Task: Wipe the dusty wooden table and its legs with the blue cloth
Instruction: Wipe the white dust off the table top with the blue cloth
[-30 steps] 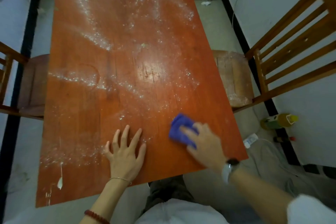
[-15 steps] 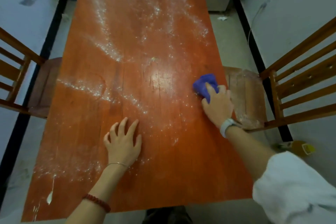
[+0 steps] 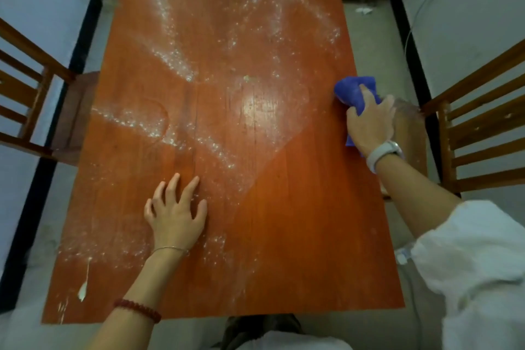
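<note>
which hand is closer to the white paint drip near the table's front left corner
Left. The left hand rests flat on the table, up and to the right of the white drip. The right hand grips the blue cloth at the far right edge.

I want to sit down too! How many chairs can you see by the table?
2. One wooden chair stands at the left side of the table; the other chair stands at the right side, beside the blue cloth. More could be hidden out of view.
</note>
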Tool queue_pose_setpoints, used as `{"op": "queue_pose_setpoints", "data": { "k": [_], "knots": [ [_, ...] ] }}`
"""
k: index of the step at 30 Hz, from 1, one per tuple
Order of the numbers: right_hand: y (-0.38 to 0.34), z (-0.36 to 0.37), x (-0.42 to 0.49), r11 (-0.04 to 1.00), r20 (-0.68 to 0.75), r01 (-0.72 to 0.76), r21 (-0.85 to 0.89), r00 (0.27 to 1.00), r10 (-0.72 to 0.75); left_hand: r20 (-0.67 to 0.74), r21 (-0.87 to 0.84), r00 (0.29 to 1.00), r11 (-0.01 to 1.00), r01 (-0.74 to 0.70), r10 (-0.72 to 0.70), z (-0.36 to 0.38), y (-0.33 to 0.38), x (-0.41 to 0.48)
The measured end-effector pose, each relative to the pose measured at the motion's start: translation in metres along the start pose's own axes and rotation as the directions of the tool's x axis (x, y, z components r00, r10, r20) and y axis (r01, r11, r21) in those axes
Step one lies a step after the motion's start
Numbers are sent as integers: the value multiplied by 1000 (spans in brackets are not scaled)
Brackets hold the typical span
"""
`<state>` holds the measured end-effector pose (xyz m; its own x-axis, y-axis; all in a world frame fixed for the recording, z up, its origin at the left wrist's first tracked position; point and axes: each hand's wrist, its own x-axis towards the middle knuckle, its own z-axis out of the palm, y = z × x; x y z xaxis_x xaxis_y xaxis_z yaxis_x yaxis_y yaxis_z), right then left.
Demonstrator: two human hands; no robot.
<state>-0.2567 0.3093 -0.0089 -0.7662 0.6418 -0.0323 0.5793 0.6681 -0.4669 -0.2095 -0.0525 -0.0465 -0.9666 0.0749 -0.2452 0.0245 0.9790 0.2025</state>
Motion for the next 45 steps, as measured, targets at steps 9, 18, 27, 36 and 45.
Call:
{"op": "queue_pose_setpoints", "data": {
  "k": [9,18,27,36,45],
  "knots": [
    [-57,57,-133,701,499,676,227,538,-679,11,20,1000,999,-28,28,-1,-6,-3],
    [-49,38,32,998,-19,-51,31,999,51,1,46,1000,999,-23,23,0,-9,-2],
    [-124,86,-129,673,509,649,355,469,-722,-205,-251,962,959,129,-183,-36,-55,14],
    [-132,87,-42,986,76,78,-148,995,-67,18,-193,940,921,338,-341,-45,-138,53],
    [-198,128,-144,856,187,410,315,857,-480,42,-445,993,888,114,-106,-63,-176,79]
  ]
}}
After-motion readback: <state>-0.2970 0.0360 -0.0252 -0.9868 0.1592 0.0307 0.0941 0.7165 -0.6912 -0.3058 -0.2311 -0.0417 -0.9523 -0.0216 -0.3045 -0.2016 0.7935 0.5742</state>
